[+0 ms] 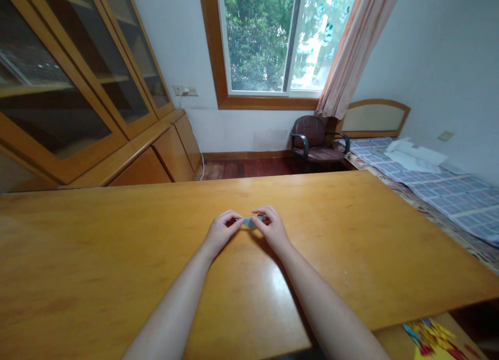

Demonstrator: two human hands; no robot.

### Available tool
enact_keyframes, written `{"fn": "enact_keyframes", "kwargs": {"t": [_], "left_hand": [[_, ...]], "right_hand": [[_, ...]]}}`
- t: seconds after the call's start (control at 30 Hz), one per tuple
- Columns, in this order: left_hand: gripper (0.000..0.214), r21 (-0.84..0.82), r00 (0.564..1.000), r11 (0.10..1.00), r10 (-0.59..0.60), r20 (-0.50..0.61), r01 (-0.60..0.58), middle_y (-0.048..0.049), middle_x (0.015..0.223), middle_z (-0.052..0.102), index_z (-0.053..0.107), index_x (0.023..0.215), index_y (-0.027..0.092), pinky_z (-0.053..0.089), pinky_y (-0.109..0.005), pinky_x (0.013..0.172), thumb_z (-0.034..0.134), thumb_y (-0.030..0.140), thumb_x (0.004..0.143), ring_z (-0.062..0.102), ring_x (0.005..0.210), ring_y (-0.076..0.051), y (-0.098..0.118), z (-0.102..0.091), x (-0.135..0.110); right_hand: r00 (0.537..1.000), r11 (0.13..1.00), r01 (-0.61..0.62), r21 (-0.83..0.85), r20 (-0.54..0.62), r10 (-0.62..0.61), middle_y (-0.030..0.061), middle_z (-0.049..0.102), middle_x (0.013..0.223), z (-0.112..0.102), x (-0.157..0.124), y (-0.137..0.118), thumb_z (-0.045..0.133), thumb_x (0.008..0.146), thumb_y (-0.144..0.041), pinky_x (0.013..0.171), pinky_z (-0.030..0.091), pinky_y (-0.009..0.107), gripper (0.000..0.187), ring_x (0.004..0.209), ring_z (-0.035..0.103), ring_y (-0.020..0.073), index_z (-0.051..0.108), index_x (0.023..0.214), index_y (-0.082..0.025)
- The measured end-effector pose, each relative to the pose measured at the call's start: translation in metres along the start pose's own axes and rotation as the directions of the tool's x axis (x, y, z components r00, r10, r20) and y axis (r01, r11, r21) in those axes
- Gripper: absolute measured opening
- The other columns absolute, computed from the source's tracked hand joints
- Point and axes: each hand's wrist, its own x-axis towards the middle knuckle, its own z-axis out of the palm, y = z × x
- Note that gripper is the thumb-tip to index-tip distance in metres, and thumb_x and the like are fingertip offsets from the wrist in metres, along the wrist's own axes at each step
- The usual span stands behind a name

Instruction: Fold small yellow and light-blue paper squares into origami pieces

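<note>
A small light blue folded piece of paper (250, 222) sits between my two hands, just above the wooden table (117, 256). My left hand (221, 230) pinches its left end with curled fingers. My right hand (272, 226) pinches its right end, fingers bent over it. Most of the paper is hidden by my fingertips. Both forearms reach in from the bottom of the view.
A glass-door wooden cabinet (78, 100) stands at the left. A dark armchair (317, 142) sits under the window, and a bed (440, 188) with a checked cover runs along the right. Colourful paper pieces (429, 339) lie at the lower right.
</note>
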Motion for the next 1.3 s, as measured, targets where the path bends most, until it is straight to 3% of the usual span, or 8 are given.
{"fn": "enact_keyframes", "kwargs": {"t": [0.2,0.7,0.9,1.17,1.3], "left_hand": [[0.021,0.033,0.999,0.999,0.025,0.032,-0.026,-0.0043,0.079,0.066,0.071,0.08,0.019,0.046,-0.027,0.071,0.063,0.037,0.086,0.061,0.076,-0.018,0.003,0.001,-0.001],[0.019,0.028,0.998,0.999,0.043,0.035,-0.044,-0.004,0.079,0.066,0.071,0.078,0.018,0.045,-0.027,0.07,0.064,0.035,0.086,0.06,0.075,-0.017,-0.001,0.001,-0.002],[0.02,-0.051,0.999,0.999,-0.012,-0.04,0.01,-0.0028,0.076,0.064,0.069,0.075,0.017,0.043,-0.025,0.068,0.066,0.035,0.084,0.058,0.074,-0.016,-0.006,-0.001,0.0],[0.022,-0.201,0.982,0.972,-0.147,-0.122,0.121,-0.0021,0.076,0.065,0.069,0.074,0.017,0.043,-0.026,0.071,0.07,0.039,0.077,0.058,0.075,-0.017,-0.009,0.0,0.001],[0.023,-0.275,0.97,0.948,-0.202,-0.135,0.159,-0.0026,0.077,0.067,0.069,0.076,0.016,0.044,-0.027,0.074,0.071,0.039,0.076,0.059,0.077,-0.018,-0.007,0.0,0.002]], "right_hand": [[0.992,0.989,0.108,-0.098,0.074,-0.101,0.0044,0.066,0.083,0.002,-0.002,-0.002,0.068,0.083,-0.026,0.08,0.046,0.034,0.007,0.084,0.06,0.0196,0.072,0.079,-0.022],[0.993,0.99,0.101,-0.094,0.066,-0.095,0.004,0.066,0.079,0.002,-0.003,-0.003,0.067,0.081,-0.023,0.075,0.047,0.032,0.007,0.078,0.061,0.0185,0.07,0.075,-0.021],[0.999,0.997,0.029,-0.076,-0.024,-0.031,0.0025,0.064,0.075,-0.001,0.0,-0.003,0.066,0.081,-0.026,0.068,0.045,0.028,0.011,0.073,0.059,0.0169,0.07,0.073,-0.02],[0.97,0.989,-0.116,0.096,-0.201,0.134,0.0019,0.061,0.079,-0.008,0.003,0.012,0.066,0.081,-0.034,0.069,0.045,0.028,0.016,0.074,0.058,0.0168,0.068,0.076,-0.019],[0.974,0.987,-0.113,0.111,-0.181,0.132,0.0021,0.062,0.082,-0.007,0.003,0.012,0.065,0.083,-0.038,0.07,0.045,0.028,0.019,0.076,0.058,0.0168,0.068,0.079,-0.019]]}}
